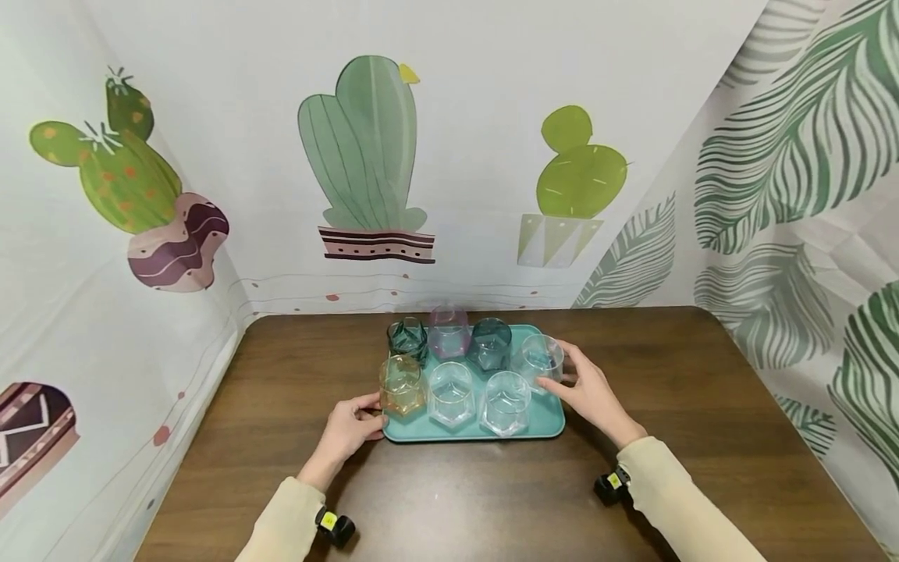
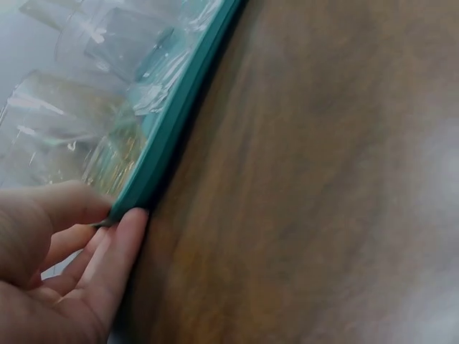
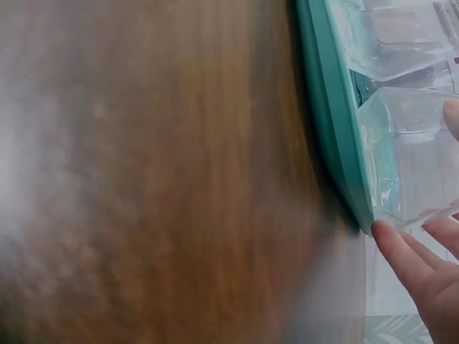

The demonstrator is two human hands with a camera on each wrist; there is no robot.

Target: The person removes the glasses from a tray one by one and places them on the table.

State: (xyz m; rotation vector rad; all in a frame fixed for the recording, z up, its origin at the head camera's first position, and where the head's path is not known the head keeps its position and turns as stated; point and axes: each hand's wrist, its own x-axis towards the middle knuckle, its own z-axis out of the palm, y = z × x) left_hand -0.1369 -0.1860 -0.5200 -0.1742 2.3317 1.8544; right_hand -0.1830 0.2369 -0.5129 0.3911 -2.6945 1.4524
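The flat teal tray with round corners (image 1: 414, 429) lies on the brown wooden desk (image 1: 456, 507) and carries 7 see-through cups. The tray looks stiff and light, but a full load probably makes it heavier. The cups look hard and slick (glass or plastic, I can't tell which), so a tip or bump could make them slide, and they may break. The best hold is likely low on the 2 short sides, keeping it level.

The left hand (image 1: 349, 428) pinches the tray's left edge, thumb on top and fingers below. Just beside it, on the tray, stands the yellow see-through cup with flat sides (image 1: 403, 390).

The right hand (image 1: 593, 394) curls around the clear round-topped cup at the tray's right end (image 1: 541, 359), thumb in front and fingers behind; 1 fingertip also meets the tray's corner. That cup is right inside this hand, and a hold around its middle should be safest.
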